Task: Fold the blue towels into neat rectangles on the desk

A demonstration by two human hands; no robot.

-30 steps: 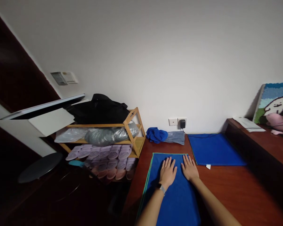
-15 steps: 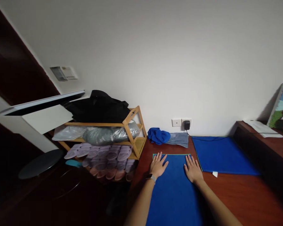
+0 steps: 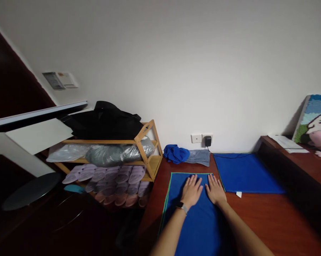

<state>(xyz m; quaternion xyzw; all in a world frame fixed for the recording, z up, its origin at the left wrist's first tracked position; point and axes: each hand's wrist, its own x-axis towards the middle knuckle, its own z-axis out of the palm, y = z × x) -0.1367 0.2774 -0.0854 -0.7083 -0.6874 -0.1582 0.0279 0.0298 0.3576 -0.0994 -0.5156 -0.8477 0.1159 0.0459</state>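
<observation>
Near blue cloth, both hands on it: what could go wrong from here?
1. The left hand and right hand lie flat on the near cloth, so sliding them might wrinkle it.
2. The right hand is close to the far cloth; a sideways slip could nudge it.
3. The cord seems to cross the far cloth, so pulling that cloth might tug the plug.

The premises appeared to be a home, as evidenced by a light-wood slatted rack (image 3: 155,163) of lilac open-toed slippers (image 3: 124,174), a reddish-brown wooden table (image 3: 256,213) and a pink rounded toy (image 3: 319,138).
</observation>
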